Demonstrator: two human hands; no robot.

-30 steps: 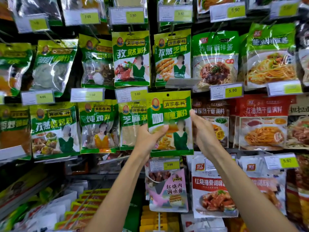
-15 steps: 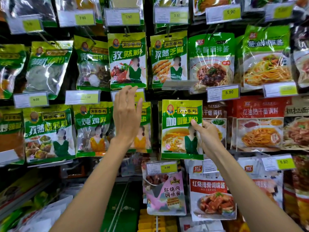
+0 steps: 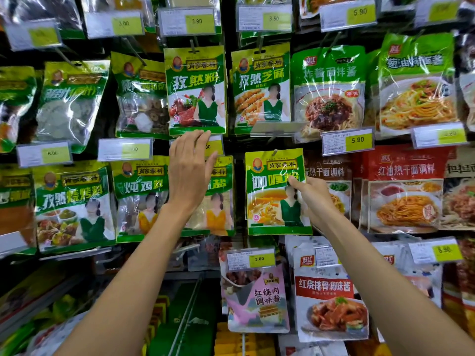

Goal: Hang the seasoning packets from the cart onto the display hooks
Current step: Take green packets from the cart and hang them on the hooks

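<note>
Two hands up; your right hand [image 3: 312, 199] pinches the green packet [image 3: 272, 201] by its right edge, its top at a display hook [image 3: 275, 152]; your left hand [image 3: 190, 173], fingers straight, covers a price tag [image 3: 215, 147].

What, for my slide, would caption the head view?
Right hand pinches a green seasoning packet hanging on a hook; left hand raised beside it.

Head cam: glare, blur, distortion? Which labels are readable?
Head view: glare streaks on the glossy film, e.g. the cumin powder packet; fisheye bows the edges; top-left price tag is washed out, unreadable; curry powder packet pinched by the right hand is sharp.
</note>
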